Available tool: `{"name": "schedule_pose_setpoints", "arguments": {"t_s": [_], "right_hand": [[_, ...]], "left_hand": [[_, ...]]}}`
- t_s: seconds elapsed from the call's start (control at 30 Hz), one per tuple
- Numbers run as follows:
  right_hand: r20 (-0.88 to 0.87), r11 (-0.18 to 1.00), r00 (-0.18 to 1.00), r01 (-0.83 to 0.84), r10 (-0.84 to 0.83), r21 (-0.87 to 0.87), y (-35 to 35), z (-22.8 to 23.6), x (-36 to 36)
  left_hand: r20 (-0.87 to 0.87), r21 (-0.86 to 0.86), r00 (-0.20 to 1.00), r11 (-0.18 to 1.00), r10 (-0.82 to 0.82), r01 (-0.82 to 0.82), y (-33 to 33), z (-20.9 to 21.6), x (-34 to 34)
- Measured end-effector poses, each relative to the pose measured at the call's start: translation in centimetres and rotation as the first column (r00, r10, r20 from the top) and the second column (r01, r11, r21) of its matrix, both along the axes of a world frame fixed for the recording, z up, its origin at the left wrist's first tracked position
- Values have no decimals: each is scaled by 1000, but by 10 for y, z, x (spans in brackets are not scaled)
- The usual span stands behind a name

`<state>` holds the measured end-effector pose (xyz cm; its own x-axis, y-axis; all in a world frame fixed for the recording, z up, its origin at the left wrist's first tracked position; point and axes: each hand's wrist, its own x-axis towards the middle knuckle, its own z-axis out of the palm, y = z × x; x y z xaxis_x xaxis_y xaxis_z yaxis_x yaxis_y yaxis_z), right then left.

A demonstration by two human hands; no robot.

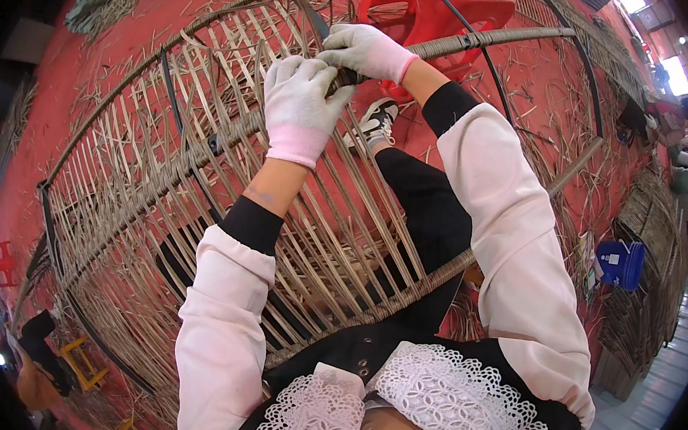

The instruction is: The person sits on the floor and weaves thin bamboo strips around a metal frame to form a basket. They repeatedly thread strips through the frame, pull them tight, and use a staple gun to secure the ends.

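A large frame of dark bars (pixel 171 91), woven with dried plant strands (pixel 115 184), lies across my lap and reaches out ahead. Through its middle runs a rail wrapped in strands (pixel 460 42). My left hand (pixel 301 105), in a white glove with a pink cuff, curls its fingers over this rail. Just to the right, my right hand (pixel 367 51), gloved the same way, is closed in a pinch at the rail. A dark grey flat strip (pixel 314 19) rises beside its fingertips. What lies between the right fingers is hidden.
Beyond the frame stands a red plastic stool (pixel 433 6). Loose dried strands litter the red floor (pixel 98 68). A blue container (pixel 621 264) sits at the right near a stack of woven panels (pixel 648 231). Yellow stool-like frames (pixel 83 363) stand at the lower left. My shoe (pixel 377 122) shows below the rail.
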<state>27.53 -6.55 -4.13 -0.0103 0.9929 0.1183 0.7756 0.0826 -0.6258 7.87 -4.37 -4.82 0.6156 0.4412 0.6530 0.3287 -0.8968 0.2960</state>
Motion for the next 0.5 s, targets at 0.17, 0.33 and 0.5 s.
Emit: {"name": "schedule_pose_setpoints", "arguments": {"t_s": [0.17, 0.33, 0.5], "right_hand": [[-437, 800, 871, 421, -225, 427, -59, 1, -35], [-559, 789, 640, 612, -526, -42, -81, -64, -71], [-268, 937, 910, 343, -315, 63, -73, -74, -56]], "left_hand": [[-92, -58, 995, 997, -46, 41, 12, 7, 2], [-233, -507, 964, 862, -130, -7, 21, 12, 7], [-281, -525, 939, 851, -197, 21, 23, 22, 3]]}}
